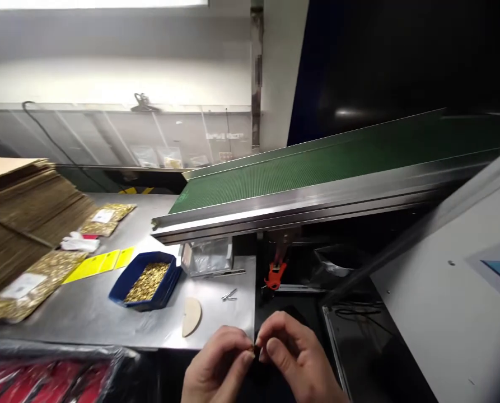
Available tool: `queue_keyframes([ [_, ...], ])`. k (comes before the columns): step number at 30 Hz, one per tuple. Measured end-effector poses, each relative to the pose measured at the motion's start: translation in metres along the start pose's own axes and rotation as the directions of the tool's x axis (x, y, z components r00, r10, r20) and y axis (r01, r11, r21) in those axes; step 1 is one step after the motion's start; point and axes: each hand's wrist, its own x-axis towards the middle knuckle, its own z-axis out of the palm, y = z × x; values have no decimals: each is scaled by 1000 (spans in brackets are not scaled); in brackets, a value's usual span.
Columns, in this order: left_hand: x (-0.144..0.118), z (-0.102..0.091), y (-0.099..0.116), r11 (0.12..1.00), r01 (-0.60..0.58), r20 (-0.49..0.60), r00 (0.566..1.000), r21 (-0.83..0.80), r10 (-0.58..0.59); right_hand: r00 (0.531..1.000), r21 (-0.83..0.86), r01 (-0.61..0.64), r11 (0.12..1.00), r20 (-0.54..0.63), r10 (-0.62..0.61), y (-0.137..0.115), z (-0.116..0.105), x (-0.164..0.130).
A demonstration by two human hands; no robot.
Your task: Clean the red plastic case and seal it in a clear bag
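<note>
My left hand (218, 366) and my right hand (295, 358) meet at the bottom centre, just past the steel table's front right corner. Their fingertips pinch one small brass-coloured part (256, 348) between them; the part is mostly hidden by the fingers. A blue tray (121, 285) filled with several small golden parts sits on the table to the upper left of my hands. A tan semicircular piece (191, 316) and a small metal clip (229, 294) lie between the tray and my hands.
A green conveyor belt (317, 165) with a steel side rail slopes up to the right above the table (94, 313). Flat cardboard (18, 212) is stacked at left, with bags of golden parts (31, 285), yellow cards (98, 263) and a clear bag (210, 256). A white machine cover (455, 313) stands right.
</note>
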Motion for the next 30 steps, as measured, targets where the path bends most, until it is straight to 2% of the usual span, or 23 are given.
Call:
queue_keyframes([
  [3, -6, 5, 7, 991, -83, -27, 996, 109, 87, 989, 109, -121, 987, 101, 110, 0, 3, -3],
  [8, -13, 1, 8, 952, -153, -50, 984, 266, 172, 963, 205, -256, 945, 133, 233, 11, 6, 1],
  [11, -10, -2, 5, 919, -237, 28, 970, 316, 241, 929, 226, -359, 906, 182, 323, 14, 1, 2],
  [15, -4, -4, 5, 903, -321, 170, 944, 285, 282, 893, 272, -440, 856, 228, 387, 15, -8, 2],
  [17, -4, -1, 5, 937, -264, 131, 962, 228, 239, 894, 280, -440, 853, 224, 388, 17, -9, 2],
  [20, -5, 8, 4, 994, -94, -32, 995, 49, 96, 916, 293, -397, 870, 191, 353, 19, -8, 1],
  [23, -8, 16, 4, 992, 20, -107, 994, -122, -33, 923, 326, -382, 865, 181, 339, 22, -6, -1],
  [26, -10, 20, 4, 979, 67, -127, 987, -195, -93, 924, 355, -381, 854, 174, 340, 23, -4, -4],
  [30, -11, 19, 6, 985, 38, -144, 988, -170, -63, 922, 404, -388, 829, 150, 358, 23, -3, -6],
])
